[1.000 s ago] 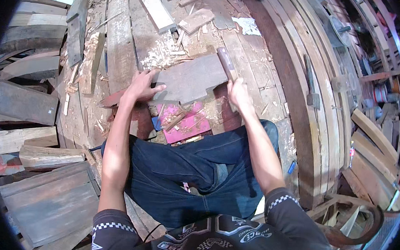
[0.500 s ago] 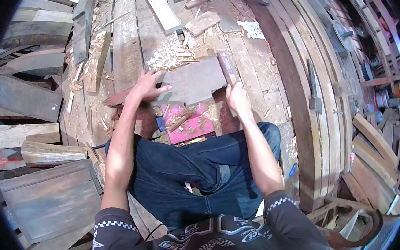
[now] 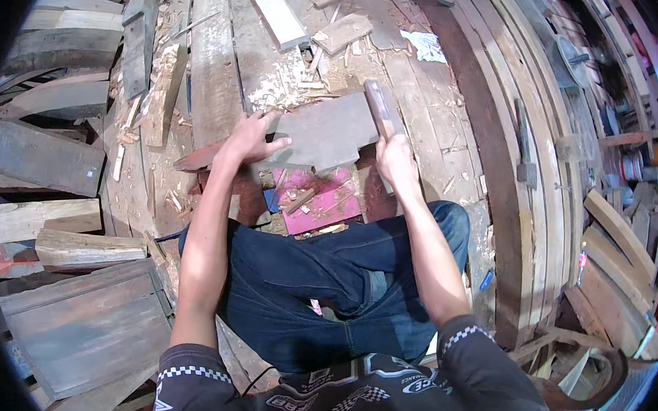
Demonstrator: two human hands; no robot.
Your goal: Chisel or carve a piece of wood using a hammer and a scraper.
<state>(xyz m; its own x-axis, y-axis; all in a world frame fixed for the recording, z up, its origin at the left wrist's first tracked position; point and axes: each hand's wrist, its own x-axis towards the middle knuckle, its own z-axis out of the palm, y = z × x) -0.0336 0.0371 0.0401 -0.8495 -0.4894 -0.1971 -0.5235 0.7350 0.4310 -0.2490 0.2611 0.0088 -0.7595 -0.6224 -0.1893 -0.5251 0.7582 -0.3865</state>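
A flat grey-brown wooden board (image 3: pixel 326 130) with a notched right end lies in front of my knees. My left hand (image 3: pixel 255 139) rests on its left end, fingers stretched out and thumb spread over the surface. My right hand (image 3: pixel 396 158) is closed around a long, narrow, brown wooden bar-like piece (image 3: pixel 383 111), whose exact kind I cannot make out. The piece stands against or right beside the board's right end, its far end pointing away from me. A reddish-brown wooden piece (image 3: pixel 195 161) sticks out left of my left hand.
A pink sheet (image 3: pixel 323 205) strewn with wood scraps lies between the board and my legs. Shavings and offcuts cover the planks beyond, with a pale timber (image 3: pixel 271 8) among them. Stacked curved boards (image 3: pixel 43 156) line the left; long beams (image 3: pixel 496 141) run along the right.
My right hand has shifted slightly right with the wooden piece, and more of the piece's length shows beyond my fingers. My left hand keeps its place on the board. The view has shifted slightly.
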